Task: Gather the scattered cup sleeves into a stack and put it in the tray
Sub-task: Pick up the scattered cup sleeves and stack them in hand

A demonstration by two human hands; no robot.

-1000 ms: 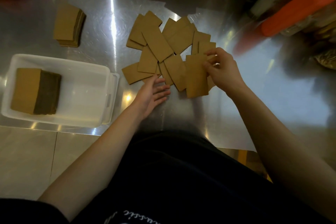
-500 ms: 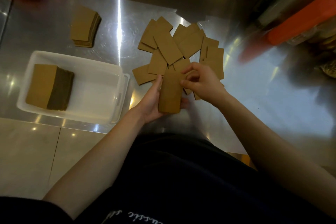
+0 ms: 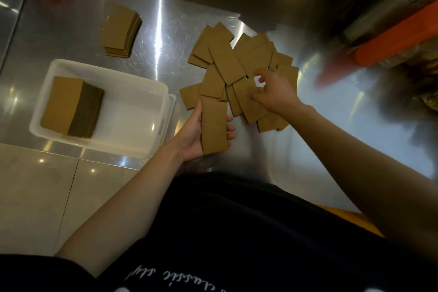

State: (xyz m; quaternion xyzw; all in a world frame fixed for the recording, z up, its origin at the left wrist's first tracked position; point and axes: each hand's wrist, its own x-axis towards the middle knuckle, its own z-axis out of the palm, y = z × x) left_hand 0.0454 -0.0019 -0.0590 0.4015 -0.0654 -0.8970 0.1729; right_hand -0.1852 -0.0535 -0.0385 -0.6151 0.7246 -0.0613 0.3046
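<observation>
My left hand (image 3: 193,134) cradles one light, stiff cardboard sleeve (image 3: 214,125) flat, while my right hand (image 3: 272,92), fingers loosely spread and empty, reaches for another sleeve's edge (image 3: 251,104) just beneath it.

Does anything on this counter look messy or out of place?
Yes: the loose cup sleeves lie fanned over one another at all angles on the metal counter, beside the tray. By contrast, the stack in the tray and another stack beyond it are squared up. Nothing looks torn or spilled.
</observation>
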